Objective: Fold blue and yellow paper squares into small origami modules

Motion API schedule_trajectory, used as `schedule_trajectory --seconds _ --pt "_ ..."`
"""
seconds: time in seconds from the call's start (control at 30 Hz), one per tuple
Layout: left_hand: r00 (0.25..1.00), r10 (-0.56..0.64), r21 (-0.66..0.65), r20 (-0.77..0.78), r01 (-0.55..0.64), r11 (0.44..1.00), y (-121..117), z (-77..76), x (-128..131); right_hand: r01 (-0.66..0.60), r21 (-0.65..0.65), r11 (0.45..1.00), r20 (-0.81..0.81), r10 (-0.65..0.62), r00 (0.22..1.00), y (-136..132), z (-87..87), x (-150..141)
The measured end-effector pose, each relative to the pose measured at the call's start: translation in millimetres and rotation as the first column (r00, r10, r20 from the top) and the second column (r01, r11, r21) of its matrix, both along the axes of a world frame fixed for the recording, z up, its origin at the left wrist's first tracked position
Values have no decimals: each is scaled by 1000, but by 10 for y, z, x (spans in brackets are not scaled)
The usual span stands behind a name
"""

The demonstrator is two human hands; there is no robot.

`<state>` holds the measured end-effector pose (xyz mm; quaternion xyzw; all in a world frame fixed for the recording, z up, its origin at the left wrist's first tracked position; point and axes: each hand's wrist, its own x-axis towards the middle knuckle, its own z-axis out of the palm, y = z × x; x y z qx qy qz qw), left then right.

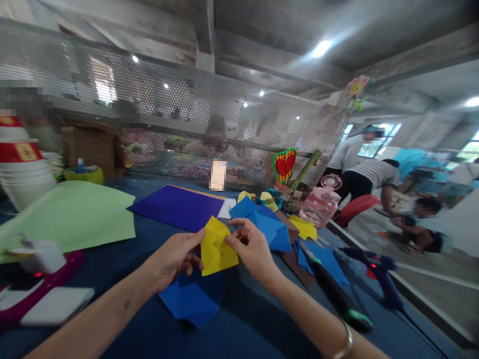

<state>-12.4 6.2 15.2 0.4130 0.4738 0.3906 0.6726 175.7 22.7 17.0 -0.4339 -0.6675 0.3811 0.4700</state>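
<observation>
A small creased sheet of yellow paper is held up between my two hands over the table. My left hand pinches its left edge, thumb in front. At its right edge, my right hand grips it with thumb and fingers. Just below lies a folded piece of blue paper on the dark blue tabletop. More folded blue paper rests beyond my right hand, close to another yellow piece.
On the right lie a utility knife and a glue gun, near a pink bottle. Purple sheets and green paper spread across the back and left. Paper cups stand far left. People are beyond the table's right edge.
</observation>
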Motion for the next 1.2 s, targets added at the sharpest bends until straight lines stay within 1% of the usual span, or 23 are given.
schedule_trajectory --seconds 0.07,0.13,0.27,0.37,0.43,0.53,0.6,0.7,0.77,0.87,0.93,1.1,1.2 --pt "999 -6 -35 45 7 999 -22 -2 10 12 -8 1000 -37 -13 999 -22 9 -21" --pt "999 10 -41 51 -8 999 -36 -3 21 6 -23 1000 -81 -8 997 -39 15 -40" --pt "998 61 -4 4 -61 998 -32 -4 44 -55 -94 994 -177 38 983 -40 -32 -55" --pt "995 91 33 -32 -90 995 -13 -4 57 -82 -147 986 -208 50 977 -24 -93 -53" --pt "993 107 57 -58 -104 993 -4 -3 60 -74 -153 986 -186 45 982 -5 -122 -46" --pt "990 110 75 -83 -103 992 2 -3 60 -70 -124 990 -117 55 992 29 -142 -30" --pt "991 100 85 -88 -92 992 3 -5 54 -66 -102 993 -26 64 998 46 -146 -17" --pt "988 80 144 -131 -61 988 8 -13 40 -39 -81 996 118 48 992 47 -150 -9" --pt "978 76 190 -196 -38 981 10 -19 33 -45 -92 995 136 58 989 34 -154 -17" --pt "951 89 240 -295 -17 971 11 -26 34 -85 -128 988 73 95 993 13 -158 -39" --pt "937 106 262 -333 -16 965 12 -30 38 -90 -137 987 32 95 995 6 -157 -51" --pt "942 109 315 -318 -3 949 20 -61 28 -60 -146 988 -45 54 998 -13 -137 -64" --pt "959 83 333 -271 13 943 27 -96 10 -132 -178 975 -158 104 982 -53 -115 -83"
